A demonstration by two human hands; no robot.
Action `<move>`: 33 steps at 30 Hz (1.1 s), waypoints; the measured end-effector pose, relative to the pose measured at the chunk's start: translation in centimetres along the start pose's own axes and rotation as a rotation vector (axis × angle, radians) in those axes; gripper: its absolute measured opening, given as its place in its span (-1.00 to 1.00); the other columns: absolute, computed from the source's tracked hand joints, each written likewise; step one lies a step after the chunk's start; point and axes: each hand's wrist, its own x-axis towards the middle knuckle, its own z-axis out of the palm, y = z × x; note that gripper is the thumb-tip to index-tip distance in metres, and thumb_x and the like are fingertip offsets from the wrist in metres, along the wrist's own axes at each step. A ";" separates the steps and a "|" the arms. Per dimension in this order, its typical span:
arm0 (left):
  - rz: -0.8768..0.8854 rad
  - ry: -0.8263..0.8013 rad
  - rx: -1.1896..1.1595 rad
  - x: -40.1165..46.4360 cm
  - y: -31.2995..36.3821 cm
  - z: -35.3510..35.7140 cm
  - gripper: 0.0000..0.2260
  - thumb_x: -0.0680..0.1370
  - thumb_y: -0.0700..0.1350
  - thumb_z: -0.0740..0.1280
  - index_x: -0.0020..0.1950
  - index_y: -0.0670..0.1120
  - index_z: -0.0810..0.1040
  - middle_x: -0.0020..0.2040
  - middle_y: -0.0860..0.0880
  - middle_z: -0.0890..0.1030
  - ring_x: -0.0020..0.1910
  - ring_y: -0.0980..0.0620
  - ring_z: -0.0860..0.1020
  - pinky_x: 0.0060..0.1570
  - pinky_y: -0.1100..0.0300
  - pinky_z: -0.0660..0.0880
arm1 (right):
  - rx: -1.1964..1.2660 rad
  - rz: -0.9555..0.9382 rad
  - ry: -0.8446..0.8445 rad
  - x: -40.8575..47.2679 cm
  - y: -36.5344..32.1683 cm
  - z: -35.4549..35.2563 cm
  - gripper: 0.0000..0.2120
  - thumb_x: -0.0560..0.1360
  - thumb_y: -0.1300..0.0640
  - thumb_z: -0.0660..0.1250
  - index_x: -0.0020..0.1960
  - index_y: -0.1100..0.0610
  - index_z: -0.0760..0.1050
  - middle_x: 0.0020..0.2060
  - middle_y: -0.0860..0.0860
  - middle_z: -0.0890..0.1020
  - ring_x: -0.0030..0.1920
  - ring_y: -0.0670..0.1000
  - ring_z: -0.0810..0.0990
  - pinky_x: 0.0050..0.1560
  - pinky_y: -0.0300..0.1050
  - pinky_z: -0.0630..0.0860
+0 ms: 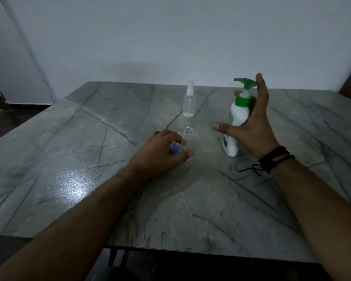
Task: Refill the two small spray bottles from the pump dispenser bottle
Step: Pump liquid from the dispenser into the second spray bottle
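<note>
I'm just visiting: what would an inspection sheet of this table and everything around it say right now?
Surface: grey veined stone table, glossy, with a light glare near the left forearm.
Job's things: white pump dispenser bottle with green pump, upright; far spray bottle, clear, sprayer fitted, nearly empty; near spray bottle, clear, neck open, no sprayer on it.
Clutter: nothing seen.
Grippers: left hand grips the near spray bottle, with something blue and white under its fingers; right hand open beside the pump dispenser bottle, fingers spread, contact unclear.
Cables: none; a black cord bracelet on the right wrist.
Surroundings: plain pale wall behind; dark floor at left.
</note>
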 end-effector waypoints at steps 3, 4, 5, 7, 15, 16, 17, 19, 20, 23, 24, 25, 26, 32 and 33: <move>-0.021 0.012 -0.008 0.0 -0.1 0.1 -0.62 0.45 0.27 0.32 0.13 0.07 0.51 0.22 0.08 0.49 0.21 0.12 0.38 0.11 0.18 0.38 | -0.015 -0.051 0.002 0.4 -0.4 0.5 0.07 0.43 0.32 0.53 0.66 0.02 -0.13 0.53 0.08 0.31 0.29 -0.07 0.54 0.34 -0.04 0.53; -0.032 0.022 -0.012 0.0 -0.1 0.1 -0.61 0.45 0.28 0.32 0.14 0.07 0.50 0.22 0.08 0.50 0.21 0.11 0.39 0.11 0.16 0.40 | -0.035 -0.077 -0.008 0.5 -0.9 0.6 0.02 0.45 0.38 0.48 0.66 0.03 -0.10 0.50 0.12 0.35 0.23 -0.10 0.56 0.27 -0.15 0.54; -0.045 0.031 -0.017 -0.1 -0.1 0.1 -0.60 0.44 0.28 0.33 0.16 0.08 0.49 0.21 0.08 0.51 0.21 0.10 0.40 0.11 0.14 0.41 | -0.075 -0.110 -0.040 0.3 -1.4 0.7 -0.01 0.47 0.39 0.45 0.66 0.01 -0.08 0.47 0.15 0.39 0.19 -0.12 0.57 0.23 -0.20 0.55; -0.077 0.040 -0.030 -0.1 0.0 0.1 -0.59 0.45 0.26 0.35 0.18 0.07 0.48 0.19 0.07 0.51 0.18 0.11 0.40 0.08 0.15 0.41 | -0.204 -0.186 -0.148 -0.2 -2.1 1.0 -0.05 0.47 0.36 0.43 0.65 -0.05 -0.02 0.39 0.14 0.49 0.15 -0.03 0.61 0.23 -0.04 0.58; -0.118 0.008 -0.078 0.0 0.2 0.0 -0.59 0.48 0.23 0.33 0.25 0.08 0.42 0.06 0.14 0.51 0.14 0.13 0.40 0.00 0.18 0.38 | -0.330 -0.202 -0.370 -0.6 -2.9 0.9 -0.15 0.37 0.18 0.35 0.55 -0.27 0.14 -0.08 0.07 0.63 -0.09 0.13 0.62 0.06 0.20 0.57; -0.120 0.006 -0.084 0.0 0.2 0.0 -0.58 0.48 0.23 0.33 0.26 0.09 0.41 0.05 0.15 0.51 0.15 0.12 0.40 0.03 0.17 0.40 | -0.347 -0.194 -0.392 -0.6 -2.9 0.8 -0.16 0.36 0.15 0.34 0.54 -0.28 0.14 -0.09 0.06 0.63 -0.09 0.12 0.62 0.07 0.21 0.56; -0.121 0.004 -0.090 0.1 0.1 0.0 -0.58 0.48 0.23 0.33 0.26 0.10 0.40 0.06 0.15 0.52 0.15 0.12 0.40 0.04 0.15 0.41 | -0.359 -0.185 -0.412 -0.6 -2.8 0.8 -0.16 0.35 0.13 0.33 0.54 -0.28 0.14 -0.09 0.06 0.62 -0.09 0.12 0.61 0.07 0.20 0.56; -0.121 0.002 -0.096 0.1 0.0 0.0 -0.59 0.47 0.24 0.33 0.24 0.12 0.40 0.07 0.13 0.56 0.16 0.10 0.43 0.07 0.11 0.45 | -0.379 -0.178 -0.439 -0.6 -2.9 1.0 -0.17 0.34 0.10 0.32 0.54 -0.26 0.14 -0.12 0.06 0.62 -0.11 0.11 0.61 0.04 0.16 0.57; -0.121 0.001 -0.098 0.1 -0.1 0.1 -0.60 0.47 0.25 0.33 0.23 0.12 0.40 0.07 0.12 0.57 0.15 0.10 0.45 0.09 0.09 0.47 | -0.392 -0.184 -0.447 -0.6 -2.9 1.0 -0.17 0.34 0.09 0.32 0.54 -0.25 0.14 -0.13 0.05 0.62 -0.13 0.11 0.61 0.01 0.14 0.58; -0.118 -0.001 -0.096 0.1 -0.1 0.1 -0.61 0.47 0.26 0.33 0.21 0.13 0.40 0.06 0.12 0.57 0.13 0.09 0.46 0.10 0.04 0.50 | -0.441 -0.212 -0.466 -0.8 -3.0 1.3 -0.18 0.34 0.07 0.31 0.54 -0.25 0.13 -0.13 0.02 0.63 -0.16 0.08 0.59 -0.02 0.07 0.57; -0.115 -0.001 -0.095 0.1 -0.1 0.2 -0.60 0.47 0.25 0.33 0.22 0.13 0.40 0.06 0.12 0.56 0.13 0.09 0.46 0.10 0.04 0.50 | -0.456 -0.214 -0.471 -0.8 -3.0 1.3 -0.18 0.34 0.07 0.31 0.54 -0.25 0.13 -0.13 0.01 0.63 -0.18 0.06 0.57 -0.04 0.02 0.55; -0.114 -0.001 -0.094 0.1 -0.1 0.2 -0.60 0.47 0.24 0.34 0.22 0.12 0.40 0.06 0.11 0.56 0.14 0.09 0.46 0.10 0.05 0.50 | -0.467 -0.210 -0.476 -0.8 -2.9 1.3 -0.18 0.34 0.07 0.31 0.54 -0.25 0.12 -0.12 0.01 0.63 -0.20 0.04 0.56 -0.07 -0.02 0.52; -0.113 -0.003 -0.092 0.1 -0.1 0.2 -0.60 0.47 0.24 0.34 0.22 0.12 0.40 0.07 0.11 0.56 0.14 0.09 0.46 0.10 0.06 0.49 | -0.478 -0.205 -0.481 -0.8 -2.9 1.4 -0.18 0.34 0.06 0.31 0.54 -0.24 0.12 -0.12 0.01 0.63 -0.21 0.02 0.54 -0.10 -0.05 0.49; -0.118 -0.007 -0.093 0.3 -0.3 0.1 -0.63 0.45 0.27 0.32 0.17 0.17 0.37 0.08 0.13 0.55 0.11 0.11 0.46 0.06 0.09 0.49 | -0.423 -0.195 -0.589 -0.7 -3.7 1.8 -0.08 0.41 0.17 0.43 0.57 -0.29 0.03 0.14 -0.11 0.56 -0.13 -0.19 0.51 -0.08 -0.33 0.35; -0.124 -0.008 -0.097 0.3 -0.2 0.0 -0.64 0.46 0.25 0.33 0.17 0.16 0.37 0.10 0.11 0.53 0.10 0.11 0.45 0.04 0.09 0.49 | -0.410 -0.192 -0.625 -0.7 -3.9 1.9 -0.03 0.42 0.21 0.47 0.56 -0.31 -0.02 0.22 -0.16 0.50 -0.04 -0.27 0.50 -0.02 -0.45 0.33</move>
